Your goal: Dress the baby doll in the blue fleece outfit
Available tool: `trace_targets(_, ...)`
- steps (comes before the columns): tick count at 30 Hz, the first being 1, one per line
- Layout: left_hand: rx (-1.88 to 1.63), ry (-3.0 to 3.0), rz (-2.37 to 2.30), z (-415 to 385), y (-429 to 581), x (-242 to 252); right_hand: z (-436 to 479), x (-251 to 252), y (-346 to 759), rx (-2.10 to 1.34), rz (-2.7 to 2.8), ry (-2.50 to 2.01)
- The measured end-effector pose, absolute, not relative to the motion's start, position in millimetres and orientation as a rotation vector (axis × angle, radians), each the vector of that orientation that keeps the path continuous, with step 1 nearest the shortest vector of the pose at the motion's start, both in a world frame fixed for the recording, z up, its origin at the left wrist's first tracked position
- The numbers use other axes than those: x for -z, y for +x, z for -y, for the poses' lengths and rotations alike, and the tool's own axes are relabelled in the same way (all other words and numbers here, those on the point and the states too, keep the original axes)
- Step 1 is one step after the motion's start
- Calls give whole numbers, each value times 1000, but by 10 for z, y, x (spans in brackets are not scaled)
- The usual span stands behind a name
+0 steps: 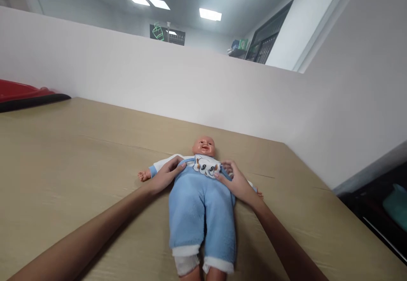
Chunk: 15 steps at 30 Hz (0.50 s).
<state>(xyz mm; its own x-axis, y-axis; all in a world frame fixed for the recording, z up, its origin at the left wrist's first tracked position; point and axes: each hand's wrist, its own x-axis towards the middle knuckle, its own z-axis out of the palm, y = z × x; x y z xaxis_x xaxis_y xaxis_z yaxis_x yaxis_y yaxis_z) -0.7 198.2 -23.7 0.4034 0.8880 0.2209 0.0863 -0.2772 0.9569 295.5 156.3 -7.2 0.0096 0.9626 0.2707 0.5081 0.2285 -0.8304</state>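
Doll supine on tan board, white partition behind.
Left hand, right hand rest at its shoulders; grip indeterminate.

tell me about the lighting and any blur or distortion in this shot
Head view: soft, even light; ceiling panels glare white; faint shadow under the left forearm on the tan surface; wide-angle stretch at the edges; the doll is sharp.
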Motion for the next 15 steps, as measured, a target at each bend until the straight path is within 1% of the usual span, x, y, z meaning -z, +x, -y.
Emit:
trace_targets(4, -1311, 1499, -934, -1895, 129, 326, -1682, -248, 2679, -542, 1720, -1242)
trace_targets(9, -1522, 1434, -932, -1742, 215, 381, -2272, -568, 2162, -478, 2188, -1082)
trace_targets(11, -1577, 1458, -922, -1702, 217, 410, -2580, -560, 1910, -557, 2413, -1028)
trace_targets(13, -1594, 1507, -934, -1682, 213, 437, -2845, -478, 1642, -737, 2663, -895)
trace_targets(15, -1597, 1516, -953, -1679, 211, 454, -3019, -364, 1393, -842, 2788, -802)
